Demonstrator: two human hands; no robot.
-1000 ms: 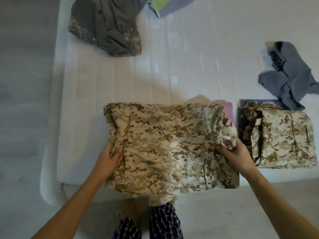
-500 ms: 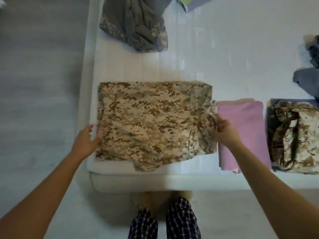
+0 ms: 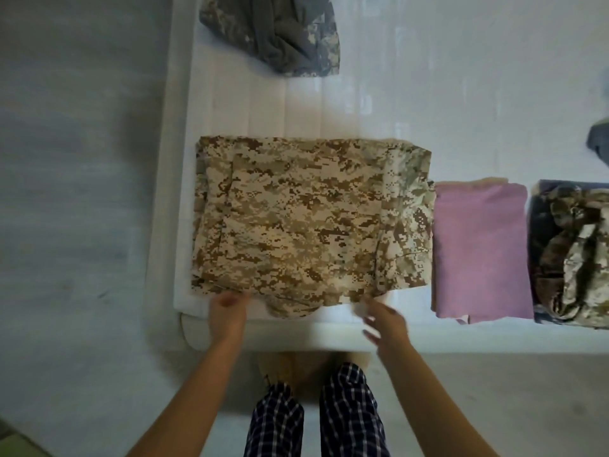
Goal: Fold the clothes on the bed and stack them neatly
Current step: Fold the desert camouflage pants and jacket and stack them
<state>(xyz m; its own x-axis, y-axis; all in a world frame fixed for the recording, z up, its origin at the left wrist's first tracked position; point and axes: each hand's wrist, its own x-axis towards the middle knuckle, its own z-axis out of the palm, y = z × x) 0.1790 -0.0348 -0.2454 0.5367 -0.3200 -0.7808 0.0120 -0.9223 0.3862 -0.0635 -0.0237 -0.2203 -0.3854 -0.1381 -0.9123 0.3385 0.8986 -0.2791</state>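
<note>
1. A person stands at the edge of a white bed, with both hands at the near side of a folded desert-camouflage garment that lies flat on the mattress in front of them.
2. The garment's long axis runs left to right across the bed. It lies straight ahead of both hands, and a loose flap pokes out of its near edge between them.
3. The left hand meets the near-left corner. Its fingers are blurred and look curled, and it cannot be told whether they grip cloth. The right hand hovers by the near-right corner with fingers spread and relaxed, holding nothing.
4. A folded pink garment sits just beside the camouflage piece on the right, nearer the right hand. A second camouflage stack lies beyond it.
5. The layout suggests the next move is either a fold away from the body or a shift rightward onto a stack. A crumpled grey garment lies unfolded at the far end.
</note>
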